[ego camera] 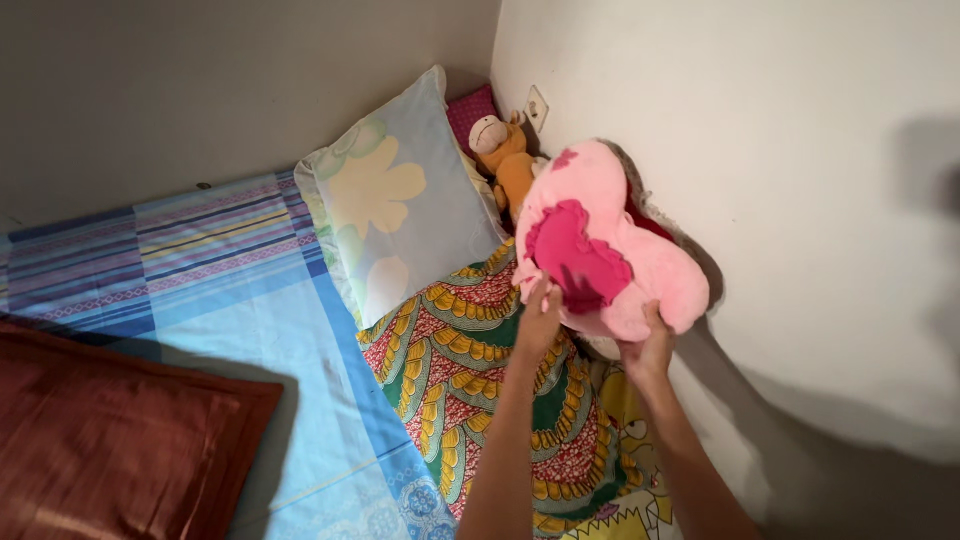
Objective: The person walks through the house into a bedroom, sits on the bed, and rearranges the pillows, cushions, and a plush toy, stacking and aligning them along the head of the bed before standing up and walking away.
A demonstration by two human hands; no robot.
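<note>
Right of the frame's middle, a person holds up a big pink heart-shaped plush cushion (610, 245) with a darker pink heart on its face, pressed near the white wall (780, 180) that fills the right side. The left hand (540, 318) grips the cushion's lower edge with fingers closed on the fabric, and the right hand (648, 345) clasps its underside just beside it, both arms rising from the bottom edge. Just behind the cushion, toward the upper middle, an orange and tan stuffed toy (505, 160) leans in the corner. Left of it a pale blue pillow with a yellow flower (400, 205) stands tilted. Below the hands lies a bright patterned cloth (470, 370), over a blue striped bedsheet (200, 270). A dark red cushion (110, 440) sits at lower left.
</note>
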